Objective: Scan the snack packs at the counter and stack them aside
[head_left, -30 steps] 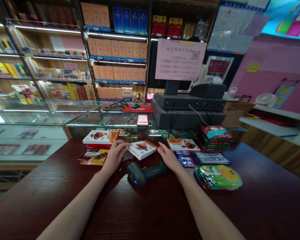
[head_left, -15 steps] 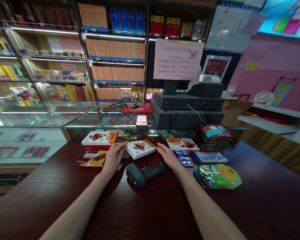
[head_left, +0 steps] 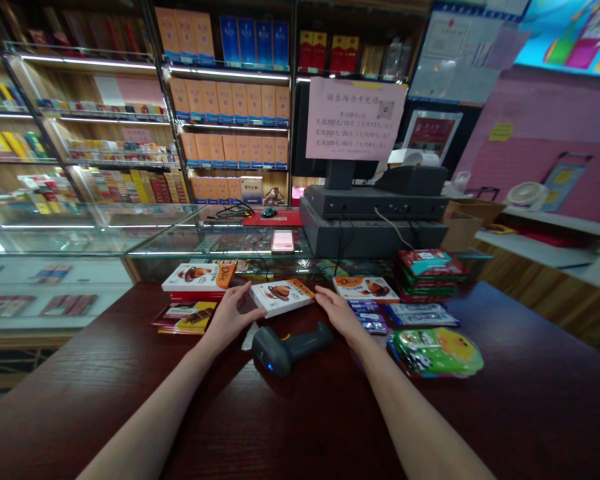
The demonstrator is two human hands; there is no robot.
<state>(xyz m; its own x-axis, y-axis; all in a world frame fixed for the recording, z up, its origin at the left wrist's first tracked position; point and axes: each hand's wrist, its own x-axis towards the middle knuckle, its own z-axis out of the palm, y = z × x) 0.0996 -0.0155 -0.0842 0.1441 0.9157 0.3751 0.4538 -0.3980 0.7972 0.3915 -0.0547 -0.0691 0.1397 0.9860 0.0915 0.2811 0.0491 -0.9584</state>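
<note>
A white and orange Dove chocolate box [head_left: 283,297] lies between my hands at the middle of the dark table. At its left end, my left hand [head_left: 231,315] grips it, thumb by the near corner and fingers by the far one. The fingertips of my right hand [head_left: 336,312] press against its right end. Just in front of the box lies a dark grey barcode scanner [head_left: 285,348] with a blue light lit. Another Dove box [head_left: 199,277] tops a stack left of my left hand, with chocolate bars [head_left: 185,317] in front.
On the right are a third Dove box [head_left: 365,289], purple-wrapped bars [head_left: 370,317], a blue packet [head_left: 423,315], a green cartoon pack [head_left: 435,352] and a stack of red-green packets [head_left: 430,272]. A cash register [head_left: 375,223] stands on the glass counter [head_left: 215,241] behind.
My left thumb has spread away from its fingers to the box's near left corner. The box, the right hand and the scanner stay nearly where they were.
</note>
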